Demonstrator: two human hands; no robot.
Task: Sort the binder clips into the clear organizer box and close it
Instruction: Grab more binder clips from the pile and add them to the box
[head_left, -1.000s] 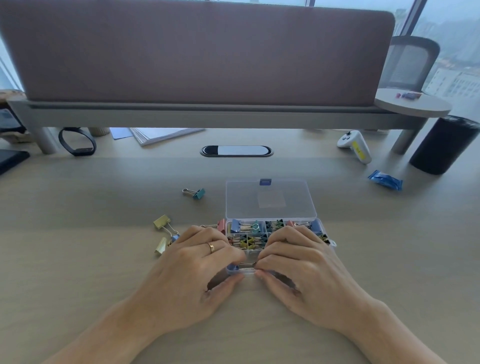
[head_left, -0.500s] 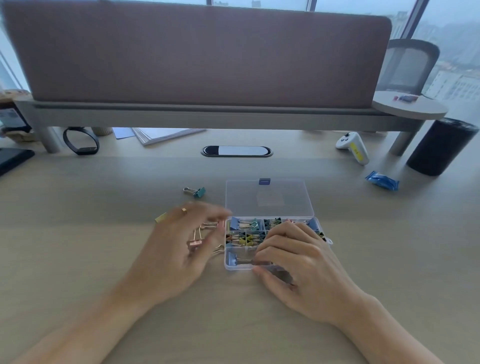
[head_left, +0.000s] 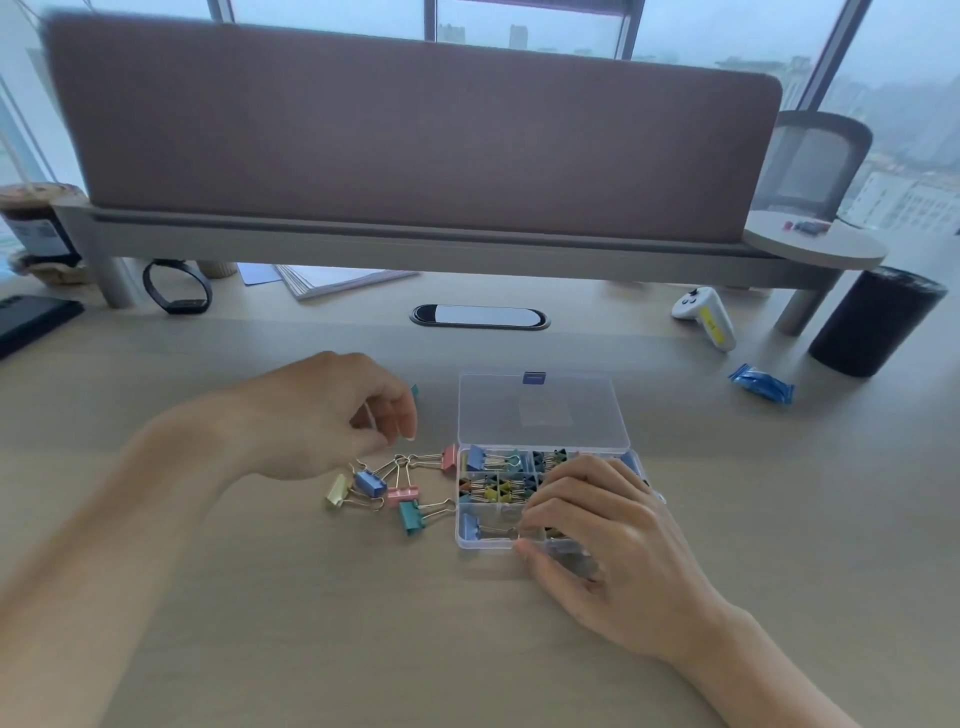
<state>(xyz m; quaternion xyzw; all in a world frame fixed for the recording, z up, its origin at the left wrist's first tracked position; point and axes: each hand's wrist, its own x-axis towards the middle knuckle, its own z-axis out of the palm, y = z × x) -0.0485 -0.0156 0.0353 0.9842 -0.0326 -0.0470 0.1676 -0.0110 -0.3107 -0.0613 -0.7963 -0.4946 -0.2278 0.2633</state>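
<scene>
The right hand (head_left: 613, 540) lies over the near right part of the clear organizer box (head_left: 485, 543). Its thumb is against the front wall and its fingers curl over the rim, pinching that wall. A blue clip (head_left: 470, 526) lies in the near left compartment, and small mixed clips fill the compartments behind it. Just left of the box, loose binder clips (head_left: 402, 494) lie clustered on the desk (head_left: 260, 623), with one pink clip (head_left: 449, 460) touching the box's side. Above them hovers the left hand (head_left: 322, 415), fingers loosely curled with nothing plainly between them. A teal clip (head_left: 414, 391) peeks out behind its forefinger, and blur hides whether they touch. The lid (head_left: 540, 410) lies open and flat behind the box. Further back sits a white controller (head_left: 706, 317).
</scene>
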